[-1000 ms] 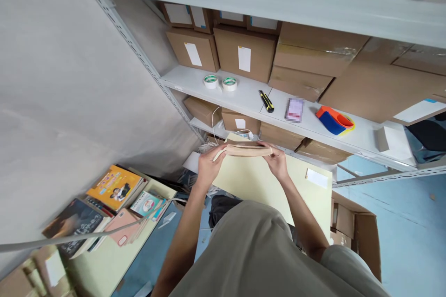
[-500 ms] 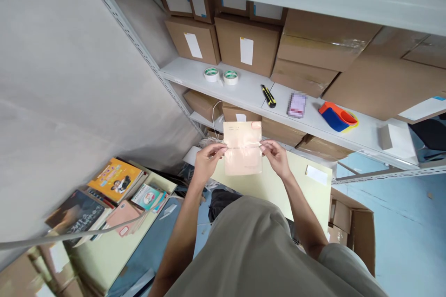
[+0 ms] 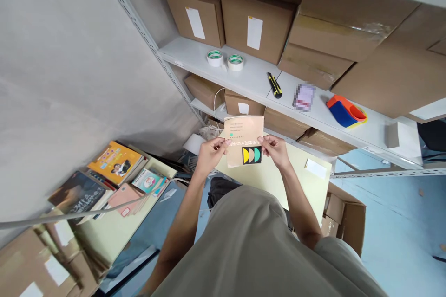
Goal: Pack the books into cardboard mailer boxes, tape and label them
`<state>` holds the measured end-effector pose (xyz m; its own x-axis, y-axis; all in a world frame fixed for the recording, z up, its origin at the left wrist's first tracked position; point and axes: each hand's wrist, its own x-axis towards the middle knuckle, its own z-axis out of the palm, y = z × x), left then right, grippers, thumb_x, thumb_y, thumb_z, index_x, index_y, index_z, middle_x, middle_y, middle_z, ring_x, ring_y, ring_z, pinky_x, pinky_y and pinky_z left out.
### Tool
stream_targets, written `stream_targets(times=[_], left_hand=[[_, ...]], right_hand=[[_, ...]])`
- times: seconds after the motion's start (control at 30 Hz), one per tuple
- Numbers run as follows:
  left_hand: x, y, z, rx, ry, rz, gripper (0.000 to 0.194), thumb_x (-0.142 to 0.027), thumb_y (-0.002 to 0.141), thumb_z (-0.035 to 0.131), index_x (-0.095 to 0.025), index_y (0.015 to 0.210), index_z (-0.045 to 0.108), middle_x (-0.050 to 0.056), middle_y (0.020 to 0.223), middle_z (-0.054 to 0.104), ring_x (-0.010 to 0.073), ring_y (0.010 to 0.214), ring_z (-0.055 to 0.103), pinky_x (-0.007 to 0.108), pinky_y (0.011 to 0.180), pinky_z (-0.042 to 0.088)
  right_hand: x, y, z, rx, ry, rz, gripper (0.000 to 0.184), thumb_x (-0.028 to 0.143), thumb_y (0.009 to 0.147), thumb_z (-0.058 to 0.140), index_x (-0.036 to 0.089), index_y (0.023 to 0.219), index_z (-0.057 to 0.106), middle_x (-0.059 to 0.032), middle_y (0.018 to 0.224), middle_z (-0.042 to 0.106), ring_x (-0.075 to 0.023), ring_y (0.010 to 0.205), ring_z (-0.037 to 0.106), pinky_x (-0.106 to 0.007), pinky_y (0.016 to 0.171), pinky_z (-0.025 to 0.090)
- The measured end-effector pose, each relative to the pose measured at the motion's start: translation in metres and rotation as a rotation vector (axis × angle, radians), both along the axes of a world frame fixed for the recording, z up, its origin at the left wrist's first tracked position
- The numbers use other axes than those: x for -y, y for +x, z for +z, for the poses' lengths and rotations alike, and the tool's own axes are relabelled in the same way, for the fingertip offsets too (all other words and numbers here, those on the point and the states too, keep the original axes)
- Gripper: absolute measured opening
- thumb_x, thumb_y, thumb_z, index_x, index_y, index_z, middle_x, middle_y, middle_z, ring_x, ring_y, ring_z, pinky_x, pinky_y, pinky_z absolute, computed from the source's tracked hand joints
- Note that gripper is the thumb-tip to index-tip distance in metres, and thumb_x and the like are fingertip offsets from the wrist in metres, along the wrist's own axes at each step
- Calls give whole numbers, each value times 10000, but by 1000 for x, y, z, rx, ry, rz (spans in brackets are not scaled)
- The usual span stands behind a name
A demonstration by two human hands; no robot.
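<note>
A small beige book is held up over the pale yellow table. Its visible cover has printed characters, a green dot and a black block with yellow, beige and green half-circles. The printing appears upside down from here. My left hand pinches the book's left edge between thumb and fingers. On its right edge, my right hand grips it the same way. A white label sheet lies on the table to the right of my right hand.
Above the table, a grey shelf carries two tape rolls, a box cutter, a blurred phone and a coloured tape dispenser. Cardboard boxes stand behind. Books cover a side table; a cable crosses it.
The book now shows a different face, with the coloured half-circles, in place of the plain one with a red-edged label. Both hands still hold its sides. My view has shifted slightly.
</note>
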<state>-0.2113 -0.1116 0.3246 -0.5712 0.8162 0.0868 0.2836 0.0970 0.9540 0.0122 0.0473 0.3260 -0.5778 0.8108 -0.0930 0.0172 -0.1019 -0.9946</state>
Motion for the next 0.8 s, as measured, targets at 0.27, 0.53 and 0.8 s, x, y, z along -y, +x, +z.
stream_targets(times=[0.27, 0.53, 0.8], left_hand=[[-3, 2, -16, -115, -37, 66, 456, -638, 1030, 718, -229, 896, 871, 2, 683, 728, 195, 623, 611, 317, 608, 476], [-21, 22, -25, -757, -229, -209, 232, -331, 1132, 690, -266, 1141, 913, 151, 1030, 872, 380, 1088, 736, 537, 1015, 517], [6, 49, -75, -629, -278, 10, 466, -433, 1177, 654, -163, 1545, 745, 236, 1340, 828, 429, 1337, 708, 562, 1166, 487]], right_hand=[[1, -1, -26, 179, 190, -87, 762, 977, 858, 789, 220, 947, 811, -38, 719, 744, -173, 568, 605, -318, 566, 552], [29, -9, -14, 629, 834, 236, 467, 311, 1175, 624, 344, 1624, 747, -122, 1663, 736, -303, 1155, 844, -364, 882, 670], [38, -5, -89, 552, 372, -2, 361, 531, 1103, 726, 253, 1233, 916, -101, 1168, 895, -216, 839, 768, -307, 726, 559]])
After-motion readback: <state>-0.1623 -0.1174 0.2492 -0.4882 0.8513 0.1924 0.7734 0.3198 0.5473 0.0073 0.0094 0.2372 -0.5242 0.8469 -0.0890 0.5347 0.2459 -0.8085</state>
